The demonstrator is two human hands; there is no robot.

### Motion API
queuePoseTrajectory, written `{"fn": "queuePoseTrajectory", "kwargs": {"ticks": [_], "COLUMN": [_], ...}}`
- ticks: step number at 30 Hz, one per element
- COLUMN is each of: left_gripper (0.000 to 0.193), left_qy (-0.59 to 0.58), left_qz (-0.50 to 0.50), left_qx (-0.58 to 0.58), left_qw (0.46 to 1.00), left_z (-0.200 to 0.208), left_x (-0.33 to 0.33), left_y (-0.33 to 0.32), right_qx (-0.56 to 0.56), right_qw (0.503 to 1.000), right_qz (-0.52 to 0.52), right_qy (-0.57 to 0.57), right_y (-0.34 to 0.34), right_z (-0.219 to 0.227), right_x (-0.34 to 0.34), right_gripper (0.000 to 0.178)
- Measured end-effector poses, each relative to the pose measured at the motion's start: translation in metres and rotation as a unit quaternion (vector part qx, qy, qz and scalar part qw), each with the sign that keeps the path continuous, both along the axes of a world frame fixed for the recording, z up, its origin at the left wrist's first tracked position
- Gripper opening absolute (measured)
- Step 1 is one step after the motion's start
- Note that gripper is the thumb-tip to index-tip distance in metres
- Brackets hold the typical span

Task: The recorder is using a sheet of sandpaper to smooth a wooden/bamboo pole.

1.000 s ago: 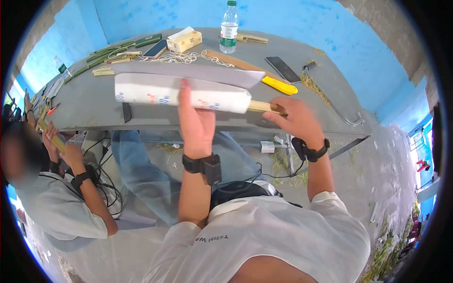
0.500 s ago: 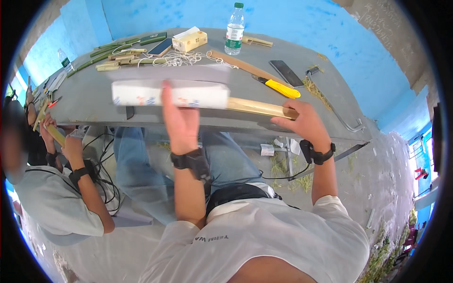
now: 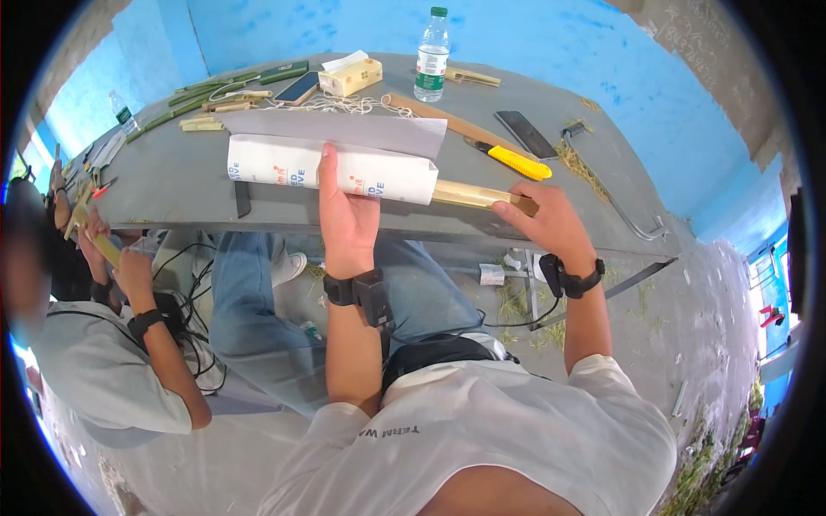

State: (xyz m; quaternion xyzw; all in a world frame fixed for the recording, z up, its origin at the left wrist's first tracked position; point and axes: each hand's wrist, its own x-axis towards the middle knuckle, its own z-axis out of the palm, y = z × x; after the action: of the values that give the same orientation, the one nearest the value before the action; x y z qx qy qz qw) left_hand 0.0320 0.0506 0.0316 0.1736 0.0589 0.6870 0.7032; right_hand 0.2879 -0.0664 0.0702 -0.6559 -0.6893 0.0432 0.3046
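Note:
My left hand grips a sheet of sandpaper, its white printed back outward and a grey flap standing up behind. The sheet is folded around a bamboo piece, hiding that piece's left part. My thumb presses on the white side; the other fingers are under the sheet, out of sight. At the right end of the bamboo, my right hand is closed with thumb and fingers around it. Both hands are over the table's near edge. A yellow utility knife lies just beyond my right hand.
On the grey table are a water bottle, a tissue pack, two phones, white string, green bamboo stalks, a long brown strip and a bent metal rod. A co-worker sits at left, hands on bamboo.
The sandpaper and my left hand have moved to the right along the bamboo, toward my right hand. My right hand keeps its hold and has shifted only slightly.

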Motion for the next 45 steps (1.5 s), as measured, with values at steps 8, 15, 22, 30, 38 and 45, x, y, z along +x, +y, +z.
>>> {"fn": "queuePoseTrajectory", "kwargs": {"ticks": [8,15,22,30,38,45], "left_gripper": [0.047,0.046,0.045,0.041,0.058,0.084], "left_qy": [0.038,0.016,0.042,0.04,0.034,-0.078], "left_qz": [-0.026,0.001,-0.017,-0.034,-0.004,-0.019], "left_qx": [0.0,0.017,0.014,0.014,0.044,0.038], "left_qw": [0.999,1.0,0.999,0.999,0.998,0.996], "left_z": [0.011,0.004,0.004,0.015,0.005,0.01], "left_x": [0.037,0.004,0.032,0.054,0.029,0.013], "left_y": [-0.017,0.021,0.009,-0.011,0.008,-0.009], "right_qx": [-0.003,0.007,-0.029,0.027,-0.028,-0.055], "right_qw": [1.0,1.0,0.999,0.998,0.997,0.995], "right_qz": [0.004,-0.018,0.0,0.02,0.004,0.017], "right_qy": [0.02,-0.001,0.025,0.049,0.067,0.079], "right_y": [0.002,-0.006,0.0,0.002,-0.021,-0.022], "right_z": [-0.003,-0.005,0.003,-0.003,0.008,0.008], "right_x": [-0.014,0.02,0.009,-0.004,0.01,0.008], "right_gripper": [0.053,0.051,0.045,0.044,0.045,0.045]}}
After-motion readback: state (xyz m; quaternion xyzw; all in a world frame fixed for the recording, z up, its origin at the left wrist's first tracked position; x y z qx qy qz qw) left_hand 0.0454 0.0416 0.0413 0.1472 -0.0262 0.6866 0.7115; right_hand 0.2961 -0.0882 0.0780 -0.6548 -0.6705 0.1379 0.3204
